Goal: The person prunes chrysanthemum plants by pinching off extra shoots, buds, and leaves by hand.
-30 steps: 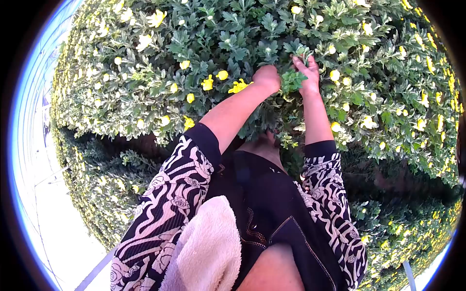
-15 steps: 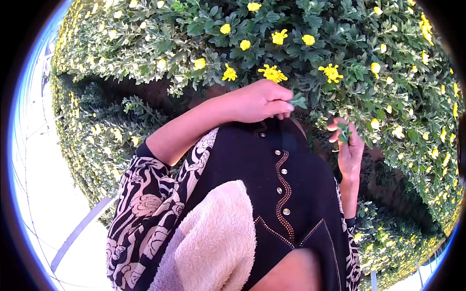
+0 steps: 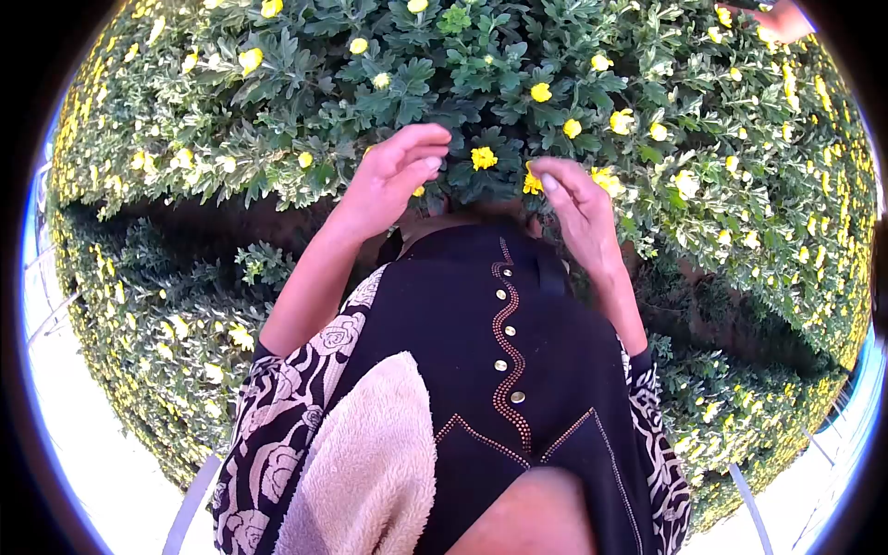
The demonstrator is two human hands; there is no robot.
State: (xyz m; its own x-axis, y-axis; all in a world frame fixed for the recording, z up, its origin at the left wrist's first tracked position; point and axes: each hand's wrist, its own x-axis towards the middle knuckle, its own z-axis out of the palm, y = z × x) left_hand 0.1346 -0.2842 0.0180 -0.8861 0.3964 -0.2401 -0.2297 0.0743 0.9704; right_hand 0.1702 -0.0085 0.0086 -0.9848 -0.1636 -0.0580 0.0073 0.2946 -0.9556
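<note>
My left hand (image 3: pixel 388 180) is raised at the near edge of the plants, thumb and fingers apart, with nothing visible between them. My right hand (image 3: pixel 585 208) is opposite, fingers slightly bent and apart from the thumb. Its fingertips are beside a partly covered yellow flower (image 3: pixel 532 182); whether they touch it I cannot tell. In the gap between both hands stands an open yellow chrysanthemum (image 3: pixel 483 158) on leafy green plants (image 3: pixel 407 88).
Dense rows of chrysanthemums spread around me, with dark furrows (image 3: pixel 250 222) between them. Another person's hand (image 3: pixel 786 20) reaches in at the upper right. A pale fleecy cloth (image 3: pixel 370 462) lies against my dark top (image 3: pixel 444 305).
The green sprigs seen in both hands are no longer visible. My left hand has moved left and opened, and my right hand has moved up and left. The view has shifted over the plants.
</note>
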